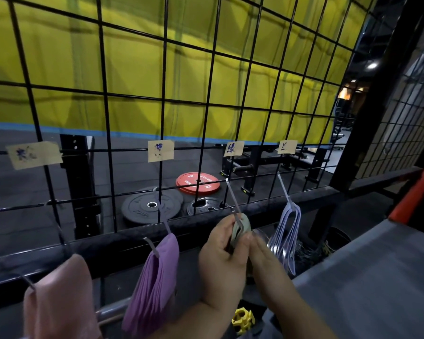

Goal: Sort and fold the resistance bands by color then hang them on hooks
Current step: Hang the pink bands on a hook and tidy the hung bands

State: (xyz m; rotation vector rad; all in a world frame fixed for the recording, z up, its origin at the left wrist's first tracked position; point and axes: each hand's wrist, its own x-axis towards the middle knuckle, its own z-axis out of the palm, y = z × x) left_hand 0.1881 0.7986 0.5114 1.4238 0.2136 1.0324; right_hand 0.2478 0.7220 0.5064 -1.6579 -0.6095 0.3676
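A black wire grid point(165, 101) carries metal hooks under paper labels point(160, 150). Pink bands point(59, 297) hang folded on the left hook. Purple bands point(154, 282) hang on the second hook. Pale blue bands point(288, 237) hang on the right hook. My left hand point(222, 263) and my right hand point(267, 263) both pinch folded green bands point(241, 228) at the tip of the third hook point(233, 199), under the green label point(233, 148). The lower part of the green bands is hidden behind my hands.
Behind the grid, black weight plates point(142, 211) and red plates point(197, 183) lie on the dark floor before a yellow curtain. A grey surface point(377, 285) lies at right. A yellow collar point(242, 319) sits below my wrists.
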